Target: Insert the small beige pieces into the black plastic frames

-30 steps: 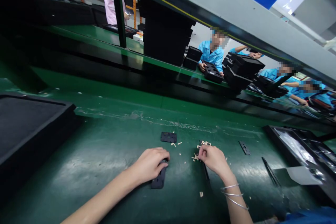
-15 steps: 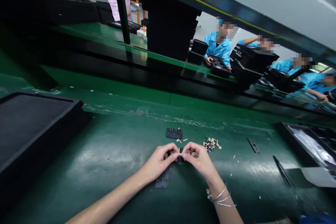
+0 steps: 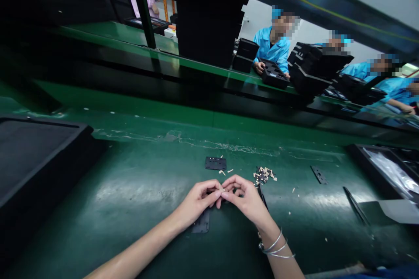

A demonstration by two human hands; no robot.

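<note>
My left hand (image 3: 203, 198) and my right hand (image 3: 245, 197) meet fingertip to fingertip above the green bench. Both pinch a small tan piece (image 3: 222, 189), mostly covered by the fingers. A thin dark tool (image 3: 262, 197) shows past the right hand's outer side; whether that hand holds it I cannot tell. Partly under the left hand lies a black slotted plate (image 3: 200, 224). Beyond the hands is another black plate (image 3: 215, 163) with small tan bits beside it. Right of that sits a pile of small tan and black pieces (image 3: 263, 175).
A large black foam tray (image 3: 42, 139) stands at left. To the right lie a dark plate (image 3: 318, 175), black tweezers (image 3: 355, 205) and a black tray (image 3: 356, 157) with clear plastic. Co-workers in blue (image 3: 276, 50) sit beyond the stacked black trays (image 3: 207, 26).
The fingertips have closed in around the tan piece, which shows less now. The thin dark tool has come into sight beside my right hand. The camera view has shifted slightly.
</note>
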